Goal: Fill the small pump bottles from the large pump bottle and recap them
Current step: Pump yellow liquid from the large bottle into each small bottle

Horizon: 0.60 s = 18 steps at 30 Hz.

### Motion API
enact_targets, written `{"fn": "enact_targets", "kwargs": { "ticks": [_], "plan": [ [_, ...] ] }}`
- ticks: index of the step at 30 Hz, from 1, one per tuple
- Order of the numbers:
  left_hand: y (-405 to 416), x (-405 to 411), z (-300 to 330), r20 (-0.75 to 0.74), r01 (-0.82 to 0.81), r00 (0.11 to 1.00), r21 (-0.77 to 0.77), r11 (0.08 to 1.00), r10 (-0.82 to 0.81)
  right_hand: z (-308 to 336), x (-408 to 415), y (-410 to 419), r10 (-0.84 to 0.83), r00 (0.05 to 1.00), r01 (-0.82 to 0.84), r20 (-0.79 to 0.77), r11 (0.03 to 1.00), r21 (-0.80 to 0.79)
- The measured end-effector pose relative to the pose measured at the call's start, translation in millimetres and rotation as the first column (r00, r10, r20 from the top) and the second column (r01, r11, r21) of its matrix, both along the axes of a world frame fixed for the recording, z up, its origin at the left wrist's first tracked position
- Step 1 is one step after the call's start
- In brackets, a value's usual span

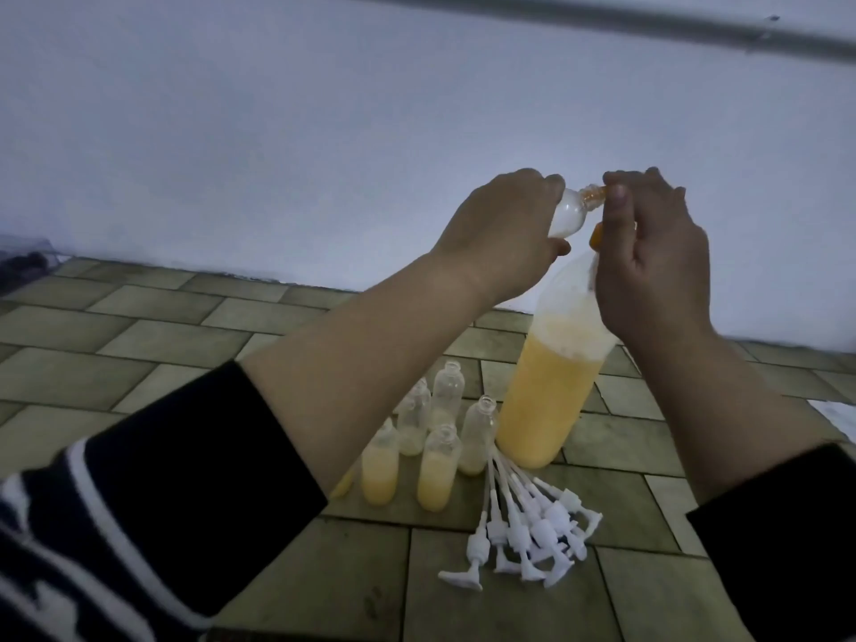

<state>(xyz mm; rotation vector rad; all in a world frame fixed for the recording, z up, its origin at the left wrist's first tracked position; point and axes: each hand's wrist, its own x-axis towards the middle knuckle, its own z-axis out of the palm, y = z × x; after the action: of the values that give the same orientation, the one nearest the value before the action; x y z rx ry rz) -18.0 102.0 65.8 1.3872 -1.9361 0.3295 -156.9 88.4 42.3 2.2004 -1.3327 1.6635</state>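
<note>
Between the hands, up at the big bottle's top, a small bottle [248, 215] is tipped on its side, mouth against the orange nozzle. Left hand [502, 229] grips that small bottle, fingers wrapped round its body. Right hand [648, 252] has fingers curled at the big bottle's [551, 386] pump head, thumb by the spout; looks like holding or pressing the pump, exact contact hidden behind the hand. Small bottle in hand looks clear, barely any liquid showing, so judged at the start of its fill.

Below the left forearm, on the tiled floor [139, 354]: a cluster of small bottles, all uncapped. Two nearest, front bottles [435, 474], hold yellow liquid to roughly half or more; a third yellow one peeks out under the forearm. Back bottles [447, 391] look near empty, maybe a thin layer at the bottom; hard to tell in the dim light.

Below the right hand, just beside the big bottle's base: a pile of white pumps [532, 525], loose, none fitted.

Big bottle stands upright on the floor, about two-thirds full of yellow liquid.

Progress, as judged: filling partly done, a few bottles filled, one in hand, several left. Front ones may need topping up. Recapping not started; every pump waits in the pile.
</note>
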Motion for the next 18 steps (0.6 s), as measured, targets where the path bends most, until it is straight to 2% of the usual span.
{"fn": "enact_targets", "kwargs": {
  "ticks": [2, 7, 11, 15, 17, 18],
  "plan": [
    [1, 5, 3, -0.031, 0.025, 0.999, 0.027, 0.999, -0.024, 2, -1, 3, -0.007, 1.000, 0.006, 0.001, 1.000, 0.023],
    [11, 36, 8, -0.237, 0.057, 0.971, 0.126, 0.990, -0.026, 14, -5, 7, 0.015, 0.997, -0.007, -0.077, 0.994, 0.109],
    [24, 85, -7, -0.431, 0.002, 0.897, 0.228, 0.974, 0.099, 28, -17, 7, 0.008, 0.992, 0.012, -0.122, 0.987, 0.160],
    [37, 122, -45, -0.603, -0.024, 0.760, 0.350, 0.937, 0.245, 24, -22, 7, 0.043, 0.991, -0.020, -0.125, 0.983, 0.181],
    [38, 130, -67, -0.613, -0.031, 0.723, 0.430, 0.902, 0.317, 21, -21, 5, 0.031, 0.991, -0.008, -0.127, 0.984, 0.179],
    [37, 132, -77, -0.584, -0.048, 0.732, 0.469, 0.882, 0.350, 20, -20, 4, 0.025, 0.992, -0.004, -0.121, 0.984, 0.178]
  ]
}}
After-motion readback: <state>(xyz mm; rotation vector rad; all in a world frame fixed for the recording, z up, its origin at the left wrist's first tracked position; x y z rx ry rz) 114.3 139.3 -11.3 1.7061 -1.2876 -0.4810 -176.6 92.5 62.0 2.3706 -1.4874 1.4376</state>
